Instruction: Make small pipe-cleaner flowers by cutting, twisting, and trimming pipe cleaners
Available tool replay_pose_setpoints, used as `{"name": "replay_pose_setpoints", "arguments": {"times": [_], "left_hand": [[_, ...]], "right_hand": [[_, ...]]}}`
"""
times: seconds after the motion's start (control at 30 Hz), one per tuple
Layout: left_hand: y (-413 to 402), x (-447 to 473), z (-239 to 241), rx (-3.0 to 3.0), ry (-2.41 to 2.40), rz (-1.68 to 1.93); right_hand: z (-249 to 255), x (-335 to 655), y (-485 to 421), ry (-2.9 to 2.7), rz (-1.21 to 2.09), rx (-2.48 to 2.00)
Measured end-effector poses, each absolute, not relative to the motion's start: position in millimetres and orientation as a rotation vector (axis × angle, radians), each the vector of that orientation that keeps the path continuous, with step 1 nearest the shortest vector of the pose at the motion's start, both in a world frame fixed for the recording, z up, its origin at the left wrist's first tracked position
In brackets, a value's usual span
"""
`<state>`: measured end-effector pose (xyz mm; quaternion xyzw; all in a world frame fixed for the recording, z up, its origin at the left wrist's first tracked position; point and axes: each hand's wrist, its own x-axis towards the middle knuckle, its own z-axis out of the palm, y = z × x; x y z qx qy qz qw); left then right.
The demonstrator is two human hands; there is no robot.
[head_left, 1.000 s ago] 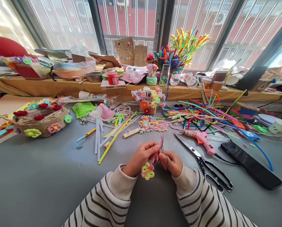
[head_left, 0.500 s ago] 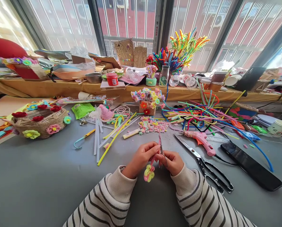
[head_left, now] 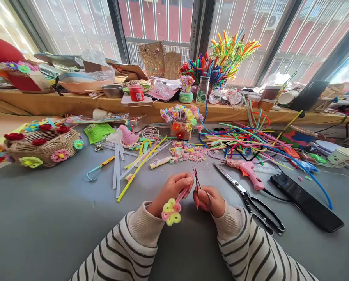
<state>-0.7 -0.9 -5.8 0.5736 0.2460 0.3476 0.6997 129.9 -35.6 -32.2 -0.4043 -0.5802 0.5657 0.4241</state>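
My left hand (head_left: 174,190) is closed around the pink stem of a pipe-cleaner flower (head_left: 172,212), whose yellow and pink looped petals hang toward me over my wrist. In my right hand (head_left: 211,200) is a small pair of scissors (head_left: 197,180), fingers closed on its handles, blades pointing up and away from me. The blade tips meet or nearly touch the far end of the stem; whether the stem lies between them I cannot tell. Beyond the hands lies a heap of pink, yellow and green fuzzy clippings (head_left: 187,151).
To the right lie large black-handled scissors (head_left: 250,197), a pink glue gun (head_left: 247,171) and a black phone (head_left: 305,201). Loose pipe cleaners (head_left: 235,140) pile up behind. On the left are glue sticks (head_left: 117,168) and a twine basket (head_left: 47,152) with flowers.
The flower head has swung left and turned its face more toward me. My hands have moved slightly apart, and the scissors now stand clearer of my left fingers. The view has shifted a little.
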Motion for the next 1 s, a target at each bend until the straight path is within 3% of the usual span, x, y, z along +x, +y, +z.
{"name": "replay_pose_setpoints", "arguments": {"times": [0.3,1.0], "left_hand": [[-6.8,4.5,-1.6,1.457,0.773,0.847],[-7.7,3.6,-1.1,1.522,0.721,0.792]], "right_hand": [[-32.4,125.1,-38.8,-1.437,1.078,-1.247],[-33.0,128.7,-41.7,-1.452,1.289,-1.144]]}}
